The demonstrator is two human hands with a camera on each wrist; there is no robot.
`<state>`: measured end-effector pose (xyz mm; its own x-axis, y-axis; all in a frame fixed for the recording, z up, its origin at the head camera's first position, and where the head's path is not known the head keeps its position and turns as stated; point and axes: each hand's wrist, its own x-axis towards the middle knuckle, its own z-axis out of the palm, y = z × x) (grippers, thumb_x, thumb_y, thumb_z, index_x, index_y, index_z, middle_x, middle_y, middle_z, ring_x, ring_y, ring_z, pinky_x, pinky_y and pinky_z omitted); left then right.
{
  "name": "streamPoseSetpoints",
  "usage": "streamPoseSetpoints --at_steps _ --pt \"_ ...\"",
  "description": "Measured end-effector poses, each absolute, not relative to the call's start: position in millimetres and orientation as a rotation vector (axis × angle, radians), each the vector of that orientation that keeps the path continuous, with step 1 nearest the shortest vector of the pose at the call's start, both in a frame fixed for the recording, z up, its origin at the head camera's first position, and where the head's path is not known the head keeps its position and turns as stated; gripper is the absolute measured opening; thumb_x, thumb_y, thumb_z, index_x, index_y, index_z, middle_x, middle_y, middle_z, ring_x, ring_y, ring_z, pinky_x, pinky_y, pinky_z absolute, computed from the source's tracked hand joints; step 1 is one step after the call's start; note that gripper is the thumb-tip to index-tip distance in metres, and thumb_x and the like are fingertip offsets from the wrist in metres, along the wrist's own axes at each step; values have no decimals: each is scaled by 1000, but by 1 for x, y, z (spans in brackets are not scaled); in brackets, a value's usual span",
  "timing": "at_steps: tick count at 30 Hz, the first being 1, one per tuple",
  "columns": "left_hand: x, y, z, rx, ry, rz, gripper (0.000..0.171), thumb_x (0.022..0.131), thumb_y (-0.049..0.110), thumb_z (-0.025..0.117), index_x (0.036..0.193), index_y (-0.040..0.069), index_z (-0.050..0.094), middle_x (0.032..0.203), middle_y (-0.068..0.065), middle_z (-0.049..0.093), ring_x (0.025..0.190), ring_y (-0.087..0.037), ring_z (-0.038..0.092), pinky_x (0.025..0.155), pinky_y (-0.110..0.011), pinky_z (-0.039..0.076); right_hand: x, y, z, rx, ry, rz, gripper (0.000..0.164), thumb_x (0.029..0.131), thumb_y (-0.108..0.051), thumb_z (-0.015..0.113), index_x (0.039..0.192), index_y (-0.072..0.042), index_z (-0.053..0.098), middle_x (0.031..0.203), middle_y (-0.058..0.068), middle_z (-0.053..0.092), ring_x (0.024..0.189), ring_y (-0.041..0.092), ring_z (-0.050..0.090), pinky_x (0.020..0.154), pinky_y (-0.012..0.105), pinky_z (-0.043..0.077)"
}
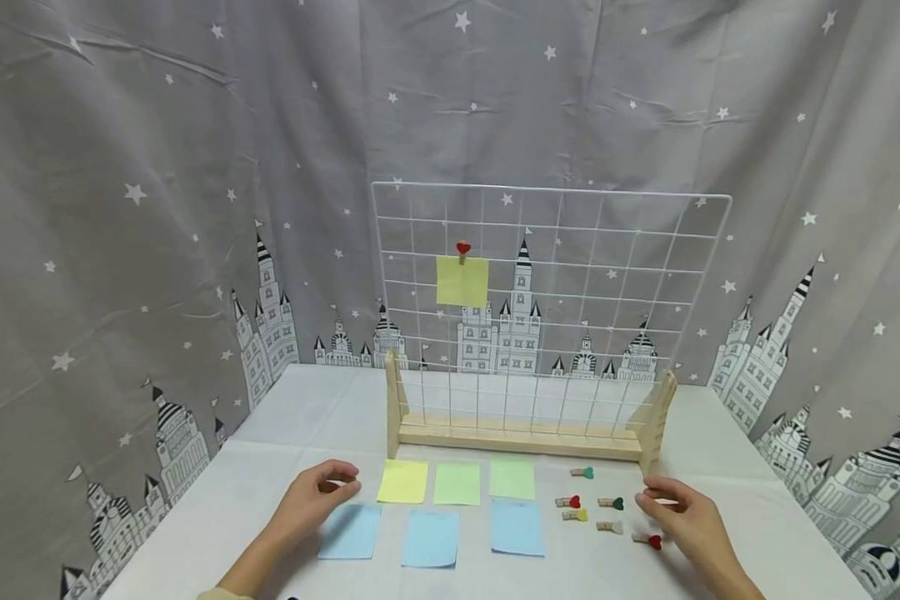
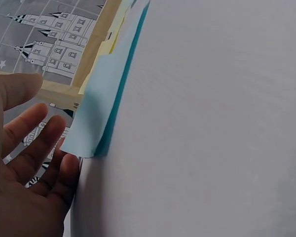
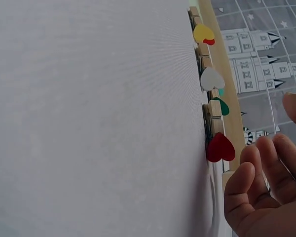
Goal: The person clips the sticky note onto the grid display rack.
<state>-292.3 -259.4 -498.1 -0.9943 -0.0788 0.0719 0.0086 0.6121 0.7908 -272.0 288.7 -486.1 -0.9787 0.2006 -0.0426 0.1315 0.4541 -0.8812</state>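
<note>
Your left hand (image 1: 313, 495) and right hand (image 1: 684, 515) are relaxed, gripping nothing; a low sweep could dislodge the nearest red-heart clothespin (image 1: 649, 542) or leftmost blue note (image 1: 352, 533).

Head cam looks forward-down, farther back — wrist cams low, close — left shares notes (image 2: 96, 101), I think, right shares clips (image 3: 220, 148).

Soft, even light brightens the white tablecloth (image 1: 750, 467) in front of the wire grid (image 1: 551, 294), and in this head view the picture is fairly clear, with castles (image 1: 266, 308) on either side of the grid leaning outward. Both wrist views are dimmer and greyer: the left hand (image 2: 19, 165) looks dark, and shadow dulls the blue sticky note (image 2: 96, 106).
</note>
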Motion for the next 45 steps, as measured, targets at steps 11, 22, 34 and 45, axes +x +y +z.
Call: streamPoseSetpoints --at_steps 11,22,34,45 --pt "-285 -264 -502 49 -2778 -1235 25 91 28 79 110 12 73 101 3 74 91 -12 67 82 -35 54 -269 301 -497 -318 -2707 1587 50 94 -29 76 131 2 65 107 5 76 73 14 61 58 30 49" --pt "-282 -273 -507 67 -2800 -1177 26 89 30 81 106 12 74 94 5 72 85 -11 62 75 -29 50 -265 308 -504 -334 -2758 1578 45 90 -24 81 124 3 69 97 2 76 82 15 64 63 29 51" --pt "-281 -279 -503 -50 -2867 -1141 23 84 28 84 100 14 76 84 4 64 78 -14 53 67 -25 44 -260 313 -508 -315 -2788 1572 48 82 -20 88 119 6 70 98 5 77 82 16 66 66 28 54" --pt "-278 -278 -504 -27 -2898 -1114 14 84 14 83 97 16 76 86 4 64 80 -15 53 67 -25 45 -258 313 -513 -296 -2844 1453 37 81 -18 88 110 1 76 95 3 76 81 16 62 68 26 52"
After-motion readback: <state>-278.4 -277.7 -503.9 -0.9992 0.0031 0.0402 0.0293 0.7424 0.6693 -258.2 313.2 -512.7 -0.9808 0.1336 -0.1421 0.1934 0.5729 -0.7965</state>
